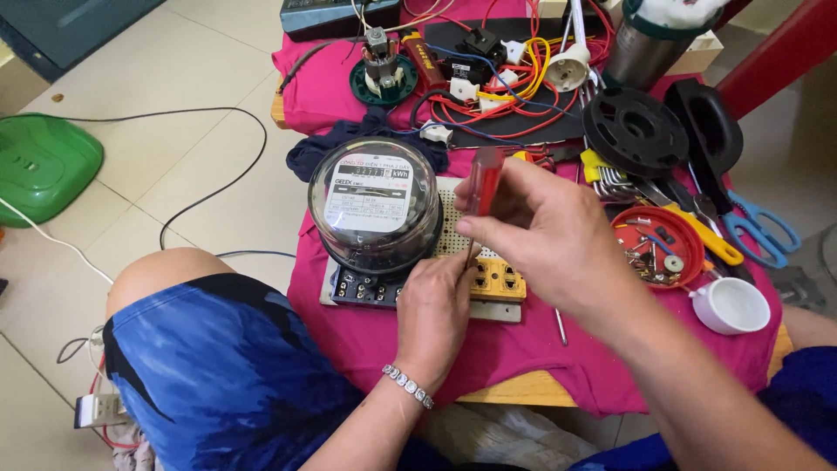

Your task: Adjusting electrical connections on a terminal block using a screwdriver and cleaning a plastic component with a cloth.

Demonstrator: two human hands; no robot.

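1. We see one meter (377, 205) under a clear dome on the desk (523, 390), with a white rectangular label on its face.
2. Our right hand (545, 235) pinches a red-handled screwdriver (484, 181), held upright over the yellow sockets (497, 279).
3. Our left hand (433, 310), fingers curled, touches the board beside the meter's terminal block (366, 288).
4. One red dish (658, 246), one white cup (731, 305), one pair of blue scissors (763, 228).

Glossy clear glass dome on the electricity meter (375, 205), translucent red plastic handle of the screwdriver (484, 180), matt pink cloth (488, 349) over wood table, shiny metal flask (649, 44), matt black plastic reel (635, 131)
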